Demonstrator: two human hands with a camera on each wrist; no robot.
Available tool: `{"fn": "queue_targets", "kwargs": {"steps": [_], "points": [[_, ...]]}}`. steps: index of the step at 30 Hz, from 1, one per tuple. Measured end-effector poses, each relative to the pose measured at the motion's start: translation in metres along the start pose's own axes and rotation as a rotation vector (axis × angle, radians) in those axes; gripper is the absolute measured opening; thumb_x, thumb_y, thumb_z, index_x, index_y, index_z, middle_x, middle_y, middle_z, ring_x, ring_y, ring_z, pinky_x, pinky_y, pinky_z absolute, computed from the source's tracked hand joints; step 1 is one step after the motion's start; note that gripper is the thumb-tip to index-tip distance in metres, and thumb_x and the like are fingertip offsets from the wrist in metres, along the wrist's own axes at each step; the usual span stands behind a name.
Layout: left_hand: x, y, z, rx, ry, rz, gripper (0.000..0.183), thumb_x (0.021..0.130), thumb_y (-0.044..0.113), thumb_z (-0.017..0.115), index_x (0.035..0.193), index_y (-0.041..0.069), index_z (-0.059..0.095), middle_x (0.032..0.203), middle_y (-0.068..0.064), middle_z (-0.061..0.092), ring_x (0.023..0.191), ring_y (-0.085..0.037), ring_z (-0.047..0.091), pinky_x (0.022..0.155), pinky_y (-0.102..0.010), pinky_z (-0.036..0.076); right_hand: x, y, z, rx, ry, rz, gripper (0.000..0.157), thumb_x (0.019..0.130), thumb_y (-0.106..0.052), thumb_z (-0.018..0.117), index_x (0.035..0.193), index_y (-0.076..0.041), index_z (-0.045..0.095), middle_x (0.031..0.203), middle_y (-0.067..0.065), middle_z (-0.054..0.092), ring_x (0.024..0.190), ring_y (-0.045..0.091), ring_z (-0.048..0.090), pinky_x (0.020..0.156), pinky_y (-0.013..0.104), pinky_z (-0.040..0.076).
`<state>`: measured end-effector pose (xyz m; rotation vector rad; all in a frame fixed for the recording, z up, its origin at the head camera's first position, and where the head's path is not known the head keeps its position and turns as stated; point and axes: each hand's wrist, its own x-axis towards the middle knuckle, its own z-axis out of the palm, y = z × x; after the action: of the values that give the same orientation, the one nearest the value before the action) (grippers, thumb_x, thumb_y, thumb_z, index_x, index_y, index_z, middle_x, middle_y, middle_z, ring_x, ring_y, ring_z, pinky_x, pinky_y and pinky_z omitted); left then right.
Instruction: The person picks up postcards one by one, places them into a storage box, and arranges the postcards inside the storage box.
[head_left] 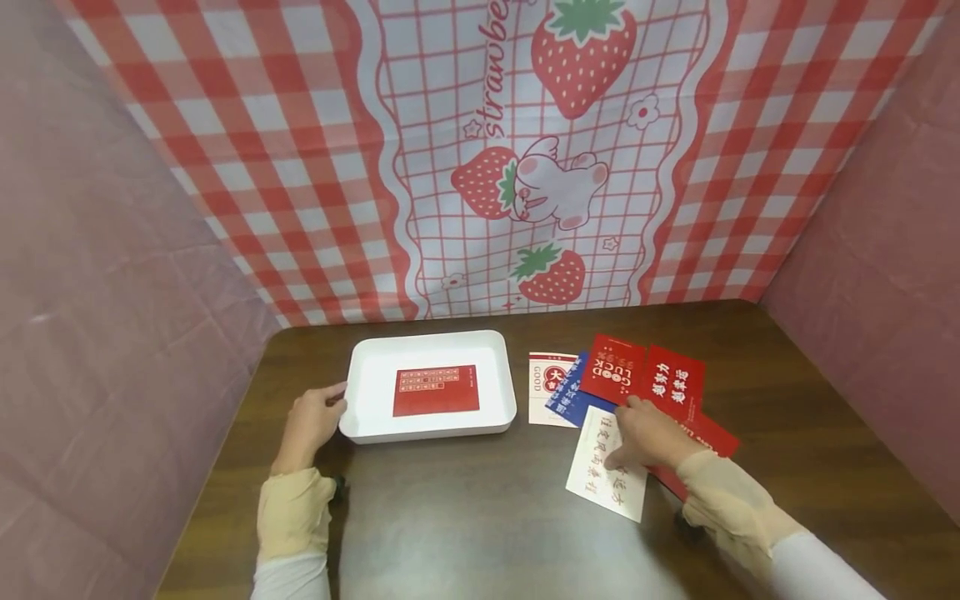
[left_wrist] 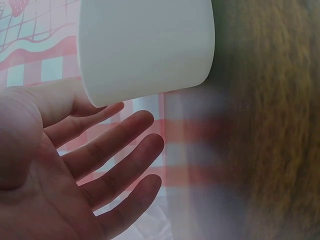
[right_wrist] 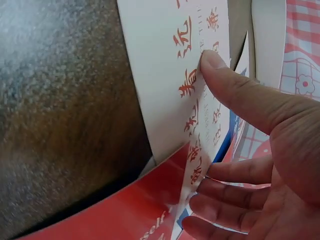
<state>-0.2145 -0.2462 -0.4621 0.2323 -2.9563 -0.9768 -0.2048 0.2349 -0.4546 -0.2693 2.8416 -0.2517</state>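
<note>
My left hand (head_left: 315, 421) is at the left end of a white tray (head_left: 420, 437). In the left wrist view its thumb meets the tray's corner while the other fingers are loosely extended below. A red card (head_left: 435, 404) with small printed squares lies inside the tray. Farther right, my right hand (head_left: 656, 433) grips a white card (head_left: 600, 475) with red and gold characters. The thumb (right_wrist: 217, 62) presses on the card's face, the fingertips (right_wrist: 215, 170) at its edge. Beside it are a red card (head_left: 705, 433) and a blue card (head_left: 577, 400).
Two more red cards, one reading GOOD LUCK (head_left: 615, 367) and one with white characters (head_left: 675, 379), lie behind the right hand. A white card with a round red emblem (head_left: 551, 408) is nearest the tray. A checked strawberry cloth (head_left: 555, 208) hangs behind the wooden table (head_left: 465, 517).
</note>
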Motion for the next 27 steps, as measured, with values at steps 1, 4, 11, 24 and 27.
{"fn": "queue_targets", "kwargs": {"steps": [1,4,11,24,27], "points": [[0.0,0.0,0.0,0.002,-0.004,0.0,0.041,0.092,0.015,0.053,0.131,0.006,0.061,0.129,-0.025,0.06,0.104,-0.041,0.06,0.088,-0.054,0.046,0.001,0.001,0.001,0.01,0.003,0.005,0.076,0.056,-0.043,0.09,0.112,0.001,0.064,0.1,0.012,0.058,0.09,0.024,0.054,0.077,0.046,0.056],[0.0,0.0,0.0,0.006,-0.009,-0.01,0.041,0.093,0.015,0.054,0.132,0.006,0.06,0.129,-0.025,0.06,0.104,-0.04,0.059,0.088,-0.053,0.046,0.004,0.001,0.004,0.004,0.011,0.002,0.078,0.056,-0.043,0.091,0.113,0.001,0.063,0.1,0.012,0.057,0.09,0.023,0.054,0.078,0.045,0.057],[0.001,0.003,0.001,0.018,-0.006,0.001,0.041,0.091,0.015,0.054,0.131,0.006,0.061,0.119,-0.022,0.068,0.103,-0.04,0.061,0.087,-0.054,0.047,0.006,0.005,0.006,-0.016,0.025,-0.058,0.071,0.055,-0.043,0.092,0.106,-0.002,0.064,0.093,0.009,0.055,0.084,0.02,0.051,0.072,0.037,0.055],[0.002,0.007,0.001,0.014,-0.024,-0.01,0.042,0.092,0.016,0.054,0.133,0.006,0.059,0.124,-0.023,0.065,0.103,-0.039,0.06,0.088,-0.053,0.046,0.003,0.016,-0.003,0.143,0.0,-0.035,0.058,0.07,-0.029,0.086,0.116,-0.003,0.061,0.102,0.009,0.062,0.088,0.02,0.058,0.079,0.043,0.058],[-0.002,0.005,0.001,0.002,-0.021,-0.026,0.042,0.093,0.015,0.054,0.133,0.005,0.058,0.125,-0.024,0.064,0.105,-0.039,0.06,0.089,-0.053,0.046,0.01,0.019,-0.009,0.179,-0.024,-0.038,0.045,0.076,-0.023,0.082,0.112,-0.004,0.061,0.101,0.008,0.064,0.087,0.02,0.059,0.077,0.042,0.058]]}}
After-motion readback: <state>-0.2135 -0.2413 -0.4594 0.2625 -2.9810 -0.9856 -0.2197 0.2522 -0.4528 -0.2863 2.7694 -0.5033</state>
